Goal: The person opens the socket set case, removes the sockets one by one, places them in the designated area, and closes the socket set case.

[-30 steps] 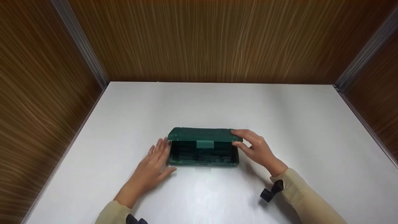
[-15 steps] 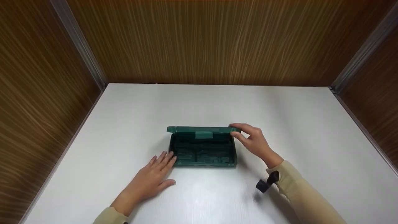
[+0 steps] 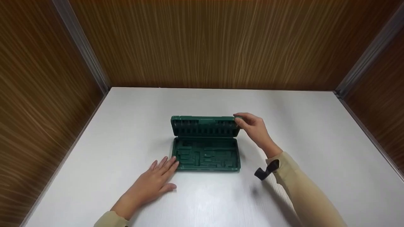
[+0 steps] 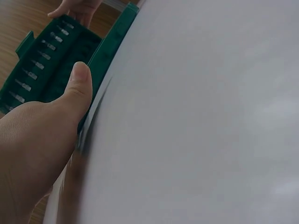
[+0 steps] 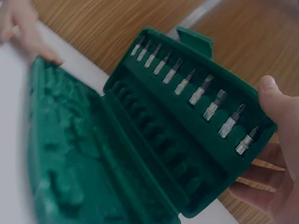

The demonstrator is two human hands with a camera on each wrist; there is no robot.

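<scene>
Green case at frame centre, long axis left–right: right hand pinches lid at its right end (apparently near upright); left hand, fingers flat, touches the base's lower-left corner.

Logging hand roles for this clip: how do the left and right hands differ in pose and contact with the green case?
The left hand lies flat on the table, fingertips against the case base. The right hand is raised, pinching the corner of the upright lid, which carries a row of bits. Both touch the same case.
</scene>
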